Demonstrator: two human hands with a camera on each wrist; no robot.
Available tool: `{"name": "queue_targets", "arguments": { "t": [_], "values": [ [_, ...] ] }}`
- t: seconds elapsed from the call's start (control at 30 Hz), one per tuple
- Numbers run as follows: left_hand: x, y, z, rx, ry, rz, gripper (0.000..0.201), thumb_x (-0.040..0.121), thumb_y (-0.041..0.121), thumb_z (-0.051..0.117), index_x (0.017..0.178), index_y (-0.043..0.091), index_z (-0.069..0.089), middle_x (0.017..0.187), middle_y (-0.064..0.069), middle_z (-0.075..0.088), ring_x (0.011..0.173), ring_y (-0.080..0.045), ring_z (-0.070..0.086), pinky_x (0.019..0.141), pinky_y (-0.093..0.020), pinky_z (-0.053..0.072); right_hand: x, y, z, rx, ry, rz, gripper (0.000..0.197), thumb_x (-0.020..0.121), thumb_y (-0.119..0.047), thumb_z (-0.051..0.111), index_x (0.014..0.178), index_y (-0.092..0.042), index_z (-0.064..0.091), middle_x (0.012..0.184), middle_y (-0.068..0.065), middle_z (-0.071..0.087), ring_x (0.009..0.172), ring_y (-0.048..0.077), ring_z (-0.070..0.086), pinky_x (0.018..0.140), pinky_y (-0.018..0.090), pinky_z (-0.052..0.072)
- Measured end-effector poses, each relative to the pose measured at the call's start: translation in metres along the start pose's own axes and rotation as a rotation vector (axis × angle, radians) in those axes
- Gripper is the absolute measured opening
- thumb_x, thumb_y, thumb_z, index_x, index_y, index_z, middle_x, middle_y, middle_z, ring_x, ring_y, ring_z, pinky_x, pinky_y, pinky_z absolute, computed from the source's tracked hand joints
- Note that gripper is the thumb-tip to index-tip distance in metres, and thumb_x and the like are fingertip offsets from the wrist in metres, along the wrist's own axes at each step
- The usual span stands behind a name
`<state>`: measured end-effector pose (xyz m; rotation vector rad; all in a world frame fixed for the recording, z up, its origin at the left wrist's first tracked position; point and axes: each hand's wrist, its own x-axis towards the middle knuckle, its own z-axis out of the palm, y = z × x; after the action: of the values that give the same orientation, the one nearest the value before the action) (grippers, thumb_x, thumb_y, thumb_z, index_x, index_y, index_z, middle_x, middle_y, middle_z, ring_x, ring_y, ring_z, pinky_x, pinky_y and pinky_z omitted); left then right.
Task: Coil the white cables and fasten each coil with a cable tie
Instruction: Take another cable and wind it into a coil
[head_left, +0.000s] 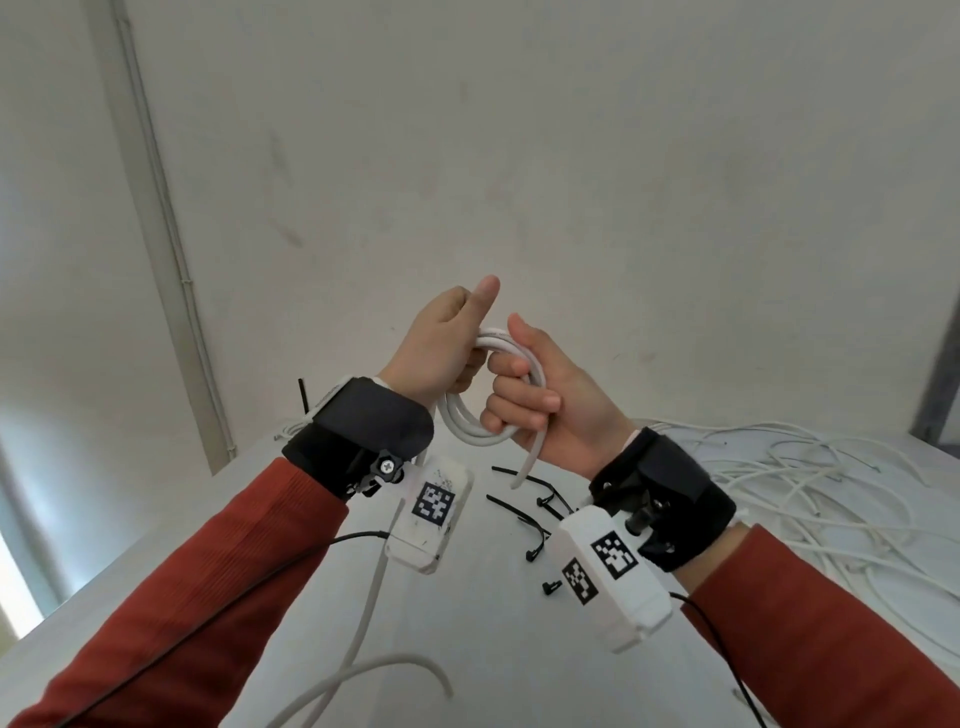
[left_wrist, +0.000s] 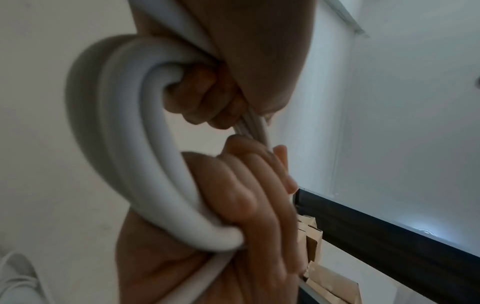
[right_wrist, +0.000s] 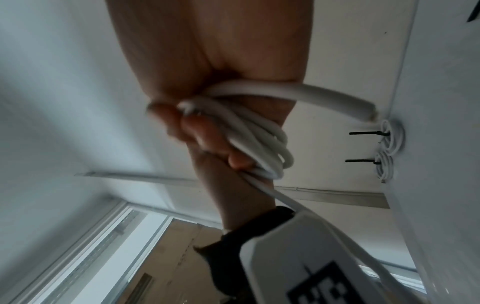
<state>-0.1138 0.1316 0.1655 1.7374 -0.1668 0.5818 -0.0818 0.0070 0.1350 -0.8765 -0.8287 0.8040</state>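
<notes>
Gripping white cable coil, left hand and right hand both curled round it; square-pattern wrist tags

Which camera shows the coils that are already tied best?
The right wrist view: both tied coils lie in the open, black ties sticking out. In the head view the left wristband hides nearly all of them; the left wrist view shows only a white blur.

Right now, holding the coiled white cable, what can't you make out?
Loop count of the coiled white cable: head view, left hand and right hand cover it; left wrist view is blurred.
Its trailing length: cut off by the head view's bottom edge.
Black plastic cable ties: head view, some hidden behind the right wrist camera.
Tied white coils: too small, right wrist view.
</notes>
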Motion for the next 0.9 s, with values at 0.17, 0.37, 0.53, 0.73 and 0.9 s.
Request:
{"name": "queue_targets", "arguments": {
  "t": [0.17, 0.37, 0.53, 0.73, 0.9],
  "values": [
    [-0.007, -0.007, -0.008, 0.204, -0.077, 0.174, 0.039, 0.086, 0.056, 0.046, 0.09, 0.017, 0.043, 0.076, 0.0, 0.057, 0.062, -0.011, 0.057, 0.063, -0.026, 0.049, 0.002, -0.017, -0.004, 0.123, 0.071, -0.102, 0.049, 0.092, -0.044, 0.039, 0.05, -0.02, 0.044, 0.027, -0.009, 0.026, 0.024, 0.006, 0.026, 0.042, 0.021, 0.037],
    [-0.026, -0.028, -0.025, 0.185, -0.247, 0.006, 0.024, 0.099, 0.027, 0.042, 0.089, 0.006, 0.048, 0.072, -0.007, 0.055, 0.039, -0.017, 0.047, 0.037, -0.021, 0.034, -0.006, -0.06, -0.022, 0.224, 0.142, -0.286, 0.045, 0.089, -0.04, 0.041, 0.05, -0.02, 0.045, 0.027, -0.007, 0.028, 0.025, 0.007, 0.027, 0.042, 0.019, 0.039],
    [-0.016, -0.034, -0.047, 0.125, -0.208, -0.005, 0.032, 0.101, 0.02, 0.036, 0.073, 0.008, 0.046, 0.052, 0.004, 0.032, 0.04, -0.006, 0.024, 0.037, -0.014, 0.021, -0.021, -0.089, -0.035, 0.351, 0.128, -0.412, 0.04, 0.089, -0.035, 0.042, 0.053, -0.018, 0.046, 0.03, -0.006, 0.031, 0.028, 0.007, 0.03, 0.045, 0.018, 0.041],
    [-0.005, -0.036, -0.08, 0.311, -0.21, 0.045, 0.036, 0.098, 0.026, 0.045, 0.065, 0.011, 0.045, 0.051, 0.007, 0.032, 0.044, -0.009, 0.024, 0.041, -0.016, 0.022, -0.034, -0.095, -0.038, 0.395, 0.205, -0.509, 0.039, 0.089, -0.033, 0.041, 0.053, -0.018, 0.047, 0.032, -0.006, 0.032, 0.029, 0.007, 0.029, 0.045, 0.018, 0.039],
    [-0.016, -0.052, -0.103, 0.698, -0.204, 0.118, 0.037, 0.099, 0.032, 0.043, 0.065, 0.02, 0.044, 0.053, 0.009, 0.04, 0.047, -0.006, 0.032, 0.047, -0.018, 0.029, -0.042, -0.098, -0.041, 0.504, 0.248, -0.584, 0.027, 0.085, -0.028, 0.041, 0.06, -0.017, 0.043, 0.039, -0.008, 0.031, 0.035, 0.009, 0.029, 0.05, 0.023, 0.038]
  ]
}}
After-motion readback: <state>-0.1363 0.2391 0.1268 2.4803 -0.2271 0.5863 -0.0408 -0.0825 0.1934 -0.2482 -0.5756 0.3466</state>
